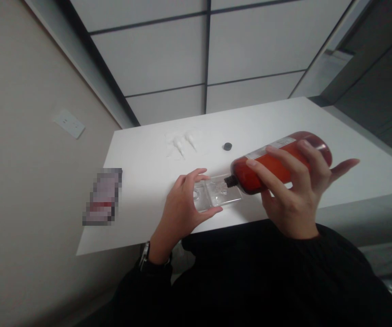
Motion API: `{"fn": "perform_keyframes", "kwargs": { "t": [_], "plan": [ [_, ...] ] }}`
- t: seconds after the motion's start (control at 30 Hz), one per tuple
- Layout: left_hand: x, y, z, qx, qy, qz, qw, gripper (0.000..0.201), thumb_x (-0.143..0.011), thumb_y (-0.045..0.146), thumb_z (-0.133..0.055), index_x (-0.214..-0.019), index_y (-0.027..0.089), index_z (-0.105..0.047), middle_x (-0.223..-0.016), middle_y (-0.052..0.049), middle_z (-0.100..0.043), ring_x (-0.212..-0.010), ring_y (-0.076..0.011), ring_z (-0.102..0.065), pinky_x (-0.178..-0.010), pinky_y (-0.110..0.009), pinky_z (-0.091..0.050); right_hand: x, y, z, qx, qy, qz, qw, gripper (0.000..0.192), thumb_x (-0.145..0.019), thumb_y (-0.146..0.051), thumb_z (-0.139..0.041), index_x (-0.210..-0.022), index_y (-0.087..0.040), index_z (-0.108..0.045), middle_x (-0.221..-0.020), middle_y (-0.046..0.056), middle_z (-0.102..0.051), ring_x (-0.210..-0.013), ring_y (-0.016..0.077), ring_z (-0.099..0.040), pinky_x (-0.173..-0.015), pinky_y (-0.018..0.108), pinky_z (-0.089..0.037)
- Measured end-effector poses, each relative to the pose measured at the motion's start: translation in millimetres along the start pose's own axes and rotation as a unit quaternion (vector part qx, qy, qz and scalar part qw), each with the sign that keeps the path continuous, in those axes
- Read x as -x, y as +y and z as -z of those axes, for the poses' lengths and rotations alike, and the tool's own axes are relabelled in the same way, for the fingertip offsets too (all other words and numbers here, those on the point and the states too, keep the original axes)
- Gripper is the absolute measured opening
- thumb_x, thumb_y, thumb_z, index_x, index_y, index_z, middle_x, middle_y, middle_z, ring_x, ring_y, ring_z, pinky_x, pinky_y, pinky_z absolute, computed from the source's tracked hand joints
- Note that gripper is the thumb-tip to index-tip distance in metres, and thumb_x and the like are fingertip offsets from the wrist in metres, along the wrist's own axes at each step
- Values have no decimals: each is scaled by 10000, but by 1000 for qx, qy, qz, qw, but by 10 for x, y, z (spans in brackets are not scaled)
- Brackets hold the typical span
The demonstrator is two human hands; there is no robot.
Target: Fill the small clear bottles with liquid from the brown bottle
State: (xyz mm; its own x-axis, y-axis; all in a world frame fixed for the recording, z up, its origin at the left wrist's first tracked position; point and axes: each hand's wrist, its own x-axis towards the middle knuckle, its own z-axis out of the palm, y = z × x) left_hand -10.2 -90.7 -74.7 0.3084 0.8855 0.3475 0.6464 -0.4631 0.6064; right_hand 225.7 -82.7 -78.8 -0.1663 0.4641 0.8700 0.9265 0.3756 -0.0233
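Note:
My right hand [296, 200] grips a large red-brown bottle [245, 177], its fingers spread along the body and its little finger sticking out. The bottle is tipped to the left, with its black neck low over a clear plastic box [228, 197]. Around the left end of that box, the thumb and fingers of my left hand [182, 204] hold it at its near and far sides. Something clear and shiny shows in the box under the bottle's mouth; I cannot tell whether it is liquid. A small black cap [227, 146] lies behind the box.
Two white nozzle-like pieces [178, 144] lie toward the back of the white table [141, 181], on what looks like clear film. A pixelated flat object [104, 195] rests by the left edge. The wall with a socket [69, 123] borders the left; white panels [169, 59] stand behind.

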Motion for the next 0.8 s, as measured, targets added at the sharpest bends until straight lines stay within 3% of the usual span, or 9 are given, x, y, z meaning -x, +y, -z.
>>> {"fn": "perform_keyframes", "kwargs": {
  "t": [0.17,0.37,0.53,0.8],
  "plan": [
    [3,-5,-3,1,1,3,1000,904,-705,310,-945,-1426,262,-403,-1285,-87,-698,-1188,-326,-627,-988,-489,-533,-11,2,6,2,1,8,1000,591,-943,-129,-665,-1401,-496,-596,-1324,-4,-718,-1383,363,-560,-1171,863,-159],
    [3,-2,7,3,0,3,1000,907,-700,308,-948,-1426,265,-407,-1286,-87,-698,-1185,-326,-626,-993,-490,-529,-28,-8,24,-9,-11,7,1000,750,-900,-77,-668,-1479,-528,-511,-1334,12,-711,-1383,405,-552,-1155,889,-144],
    [1,8,9,-4,-5,6,1000,895,-709,298,-944,-1428,256,-413,-1292,-88,-703,-1181,-318,-622,-993,-481,-526,-38,-17,41,-5,-21,5,1000,715,-906,-91,-684,-1454,-526,-535,-1335,5,-712,-1386,396,-549,-1162,881,-147],
    [3,-1,3,-13,0,-4,1000,893,-697,301,-956,-1415,243,-427,-1280,-88,-710,-1149,-309,-628,-976,-473,-536,-49,-11,43,7,-18,24,1000,637,-915,-76,-670,-1397,-486,-603,-1347,2,-705,-1394,381,-543,-1150,831,-295]
  ]
}}
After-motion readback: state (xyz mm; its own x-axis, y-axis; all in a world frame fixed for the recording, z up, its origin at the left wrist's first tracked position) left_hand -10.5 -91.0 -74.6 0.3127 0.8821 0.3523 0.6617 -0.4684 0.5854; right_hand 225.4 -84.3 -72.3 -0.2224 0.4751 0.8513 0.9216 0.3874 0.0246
